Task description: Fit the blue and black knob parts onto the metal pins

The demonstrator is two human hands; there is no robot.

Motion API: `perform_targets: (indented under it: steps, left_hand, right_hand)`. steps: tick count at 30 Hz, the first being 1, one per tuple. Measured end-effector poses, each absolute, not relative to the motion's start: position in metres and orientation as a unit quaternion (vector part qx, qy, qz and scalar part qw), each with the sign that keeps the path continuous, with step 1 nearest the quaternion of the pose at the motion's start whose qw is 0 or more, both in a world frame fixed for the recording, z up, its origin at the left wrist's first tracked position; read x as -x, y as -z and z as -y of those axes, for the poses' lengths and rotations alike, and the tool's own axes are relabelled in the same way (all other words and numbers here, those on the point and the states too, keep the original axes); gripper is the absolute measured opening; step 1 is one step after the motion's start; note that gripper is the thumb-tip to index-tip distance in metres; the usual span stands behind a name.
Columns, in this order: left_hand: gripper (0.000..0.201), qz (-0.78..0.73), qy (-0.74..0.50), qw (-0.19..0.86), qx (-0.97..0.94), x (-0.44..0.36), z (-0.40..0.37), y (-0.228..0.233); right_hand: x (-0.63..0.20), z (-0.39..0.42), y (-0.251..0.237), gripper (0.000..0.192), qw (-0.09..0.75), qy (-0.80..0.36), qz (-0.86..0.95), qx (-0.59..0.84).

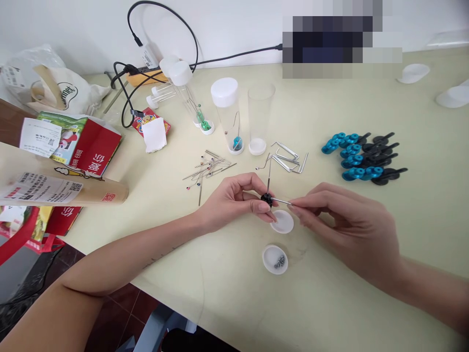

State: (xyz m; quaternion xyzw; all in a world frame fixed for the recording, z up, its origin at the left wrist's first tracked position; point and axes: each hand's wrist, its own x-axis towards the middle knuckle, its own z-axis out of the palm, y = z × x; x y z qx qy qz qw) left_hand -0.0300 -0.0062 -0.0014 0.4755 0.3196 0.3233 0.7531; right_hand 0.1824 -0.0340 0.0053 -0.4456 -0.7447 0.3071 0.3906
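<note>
Your left hand (234,198) pinches a small black knob (266,199) between thumb and fingers, just above the table (227,293); a thin pin sticks up from it; your right hand (348,220) pinches a thin metal rod (281,201) with its fingertips, and the rod's tip touches the knob; a white cap (283,222) lies right under them; a little white dish (274,259) with tiny grey bits sits near; blue and black parts (361,156) lie well apart.
</note>
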Motion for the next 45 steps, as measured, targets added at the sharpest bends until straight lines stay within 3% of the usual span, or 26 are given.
perform_targets:
  steps: [22, 45]
  left_hand:
    - [0.018, -0.342, -0.344, 0.714, -0.504, 0.029, 0.012, -0.001]
    - [0.019, -0.363, -0.350, 0.585, -0.635, 0.028, 0.017, -0.001]
  right_hand:
    - [-0.184, 0.037, -0.005, 0.013, 0.370, -0.250, 0.778, 0.442]
    - [-0.186, 0.022, -0.019, 0.028, 0.201, -0.597, 0.604, 0.489]
